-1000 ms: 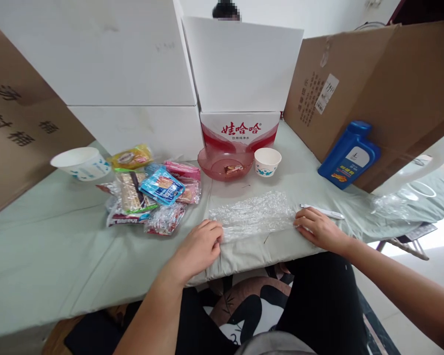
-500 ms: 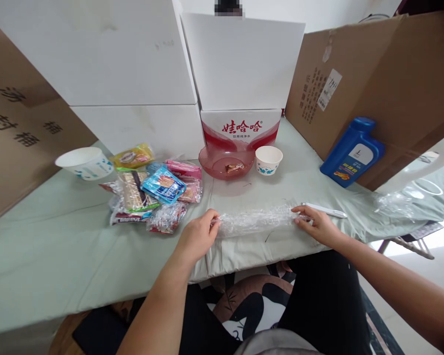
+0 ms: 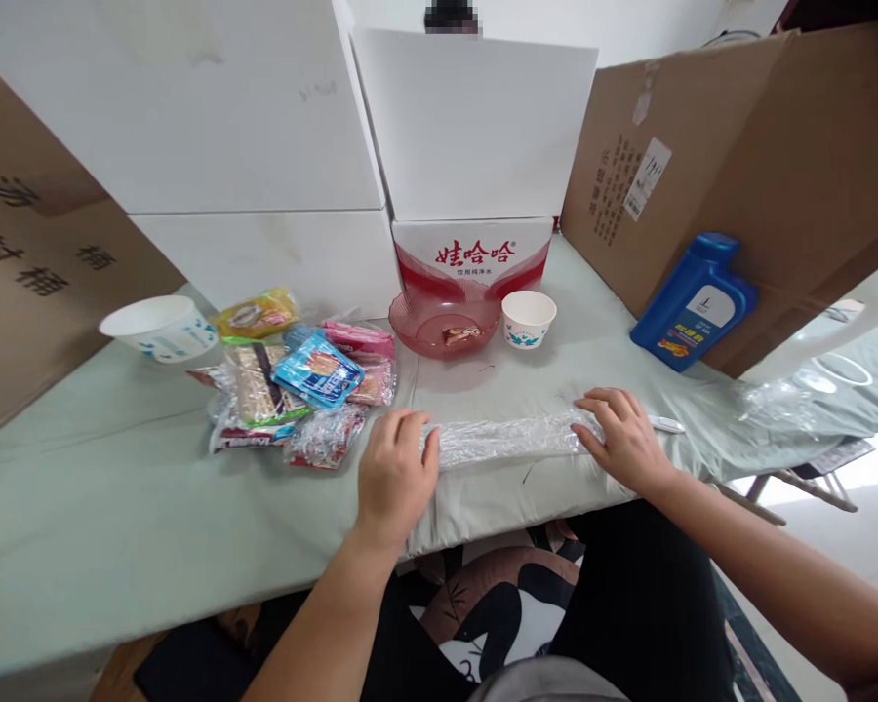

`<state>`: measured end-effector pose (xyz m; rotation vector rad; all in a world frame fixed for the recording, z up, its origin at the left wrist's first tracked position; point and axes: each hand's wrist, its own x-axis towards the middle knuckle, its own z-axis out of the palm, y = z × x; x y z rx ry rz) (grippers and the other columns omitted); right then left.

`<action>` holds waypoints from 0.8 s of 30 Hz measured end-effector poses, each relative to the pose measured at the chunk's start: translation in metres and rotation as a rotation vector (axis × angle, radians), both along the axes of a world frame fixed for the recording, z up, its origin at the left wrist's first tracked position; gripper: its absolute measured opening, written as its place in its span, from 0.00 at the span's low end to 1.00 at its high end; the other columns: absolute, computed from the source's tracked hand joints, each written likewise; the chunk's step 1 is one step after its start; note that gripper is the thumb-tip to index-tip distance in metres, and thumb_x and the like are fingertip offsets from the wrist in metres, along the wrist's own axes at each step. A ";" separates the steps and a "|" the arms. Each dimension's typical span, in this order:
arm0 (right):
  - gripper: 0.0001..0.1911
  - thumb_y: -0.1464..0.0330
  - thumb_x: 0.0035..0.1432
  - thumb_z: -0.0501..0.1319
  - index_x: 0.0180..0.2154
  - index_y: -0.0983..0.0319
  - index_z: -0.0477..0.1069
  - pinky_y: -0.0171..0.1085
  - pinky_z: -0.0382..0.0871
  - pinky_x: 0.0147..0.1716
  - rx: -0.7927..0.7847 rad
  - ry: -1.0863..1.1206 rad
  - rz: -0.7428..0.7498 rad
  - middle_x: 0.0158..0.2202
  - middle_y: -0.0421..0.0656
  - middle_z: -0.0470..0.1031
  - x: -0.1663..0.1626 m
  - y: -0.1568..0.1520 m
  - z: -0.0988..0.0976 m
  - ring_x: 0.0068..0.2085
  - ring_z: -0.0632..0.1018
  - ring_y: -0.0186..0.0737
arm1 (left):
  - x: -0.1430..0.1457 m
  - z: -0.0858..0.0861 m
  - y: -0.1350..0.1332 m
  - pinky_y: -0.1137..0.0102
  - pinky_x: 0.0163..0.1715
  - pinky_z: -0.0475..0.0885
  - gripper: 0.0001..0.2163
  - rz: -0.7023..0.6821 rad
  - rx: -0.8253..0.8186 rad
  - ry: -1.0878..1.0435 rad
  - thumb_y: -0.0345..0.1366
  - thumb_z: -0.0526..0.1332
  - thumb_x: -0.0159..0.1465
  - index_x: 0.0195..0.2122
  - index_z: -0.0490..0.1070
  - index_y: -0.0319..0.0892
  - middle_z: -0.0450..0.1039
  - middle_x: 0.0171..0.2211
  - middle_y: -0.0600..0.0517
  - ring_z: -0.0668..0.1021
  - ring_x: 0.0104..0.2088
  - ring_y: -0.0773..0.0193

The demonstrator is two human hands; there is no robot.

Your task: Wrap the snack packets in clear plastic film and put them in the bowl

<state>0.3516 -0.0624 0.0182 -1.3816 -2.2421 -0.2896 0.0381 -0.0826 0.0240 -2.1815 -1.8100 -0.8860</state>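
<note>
A long, narrow strip of clear plastic wrap (image 3: 508, 439), crinkled and flattened, lies across the table between my two hands. Over its left end is my left hand (image 3: 395, 473), fingers curled down, with the wrap's edge between thumb and forefinger. My right hand (image 3: 621, 439) has the other end between its thumb and bent fingers, and its back faces up. A slim white tool (image 3: 667, 425) pokes out from beneath the right hand, which covers most of it.
Packaged snacks (image 3: 318, 370) are piled at left beside a paper bowl (image 3: 159, 330). Behind the wrap stand a pink bowl (image 3: 410, 327) with a small packet in it and a paper cup (image 3: 528, 322). A blue bottle (image 3: 695, 302) leans near a cardboard box (image 3: 702, 175). White boxes (image 3: 475, 122) line the back.
Both hands have come down lower over the ends of the plastic wrap, which looks flatter and straighter. The right hand now hides more of the white tool.
</note>
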 end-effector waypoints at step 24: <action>0.11 0.76 0.61 0.56 0.44 0.59 0.72 0.51 0.63 0.51 -0.133 -0.002 0.414 0.42 0.46 0.77 0.025 -0.094 0.015 0.50 0.74 0.47 | 0.061 -0.012 -0.040 0.54 0.52 0.70 0.20 -0.590 -0.365 0.069 0.39 0.65 0.61 0.54 0.67 0.42 0.70 0.52 0.44 0.71 0.53 0.50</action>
